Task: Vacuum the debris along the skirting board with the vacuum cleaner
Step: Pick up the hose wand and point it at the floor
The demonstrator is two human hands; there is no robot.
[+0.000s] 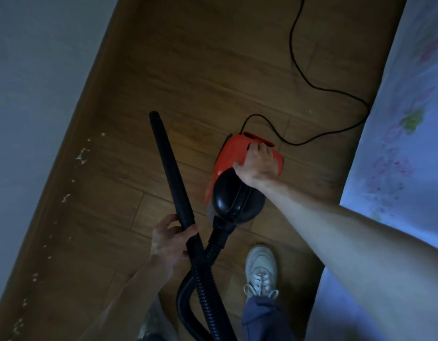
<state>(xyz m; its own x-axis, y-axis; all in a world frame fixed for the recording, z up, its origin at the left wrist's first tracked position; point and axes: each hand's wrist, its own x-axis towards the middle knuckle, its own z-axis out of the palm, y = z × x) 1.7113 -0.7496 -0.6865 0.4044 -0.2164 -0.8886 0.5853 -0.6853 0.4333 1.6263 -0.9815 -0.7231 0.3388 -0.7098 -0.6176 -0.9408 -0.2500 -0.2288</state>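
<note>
Debris [81, 156] — pale crumbs strung in a loose line along the skirting board [100, 77], running from mid-left down to the bottom-left corner, hard against the wall [28, 70].

Your left hand [166, 242] has its fingers [192, 230] curled round the lower end of the wand [168, 163]. The wand's long axis runs up and slightly left, roughly parallel to the crumb line, with the open tip raised and well apart from the crumbs. The debris lies to the left of that hand, which is the nearer one.

Your right hand [256, 163] lies over the red casing of the vacuum cleaner [229, 156], thumb splayed, fingertips tucked at the carry handle. The body looks close to the floor [213, 57]; you cannot tell whether it rests on it.

Judgement: next you swing the tip left and down to the foot of the board, then draw it along the line.

Room: open floor between wand and board. Tight on the right — the bed [397, 119] edge. The hose [203, 279] loops by your shoe [261, 269], and the cord [299, 70] trails behind the body, so a snag seems possible.
</note>
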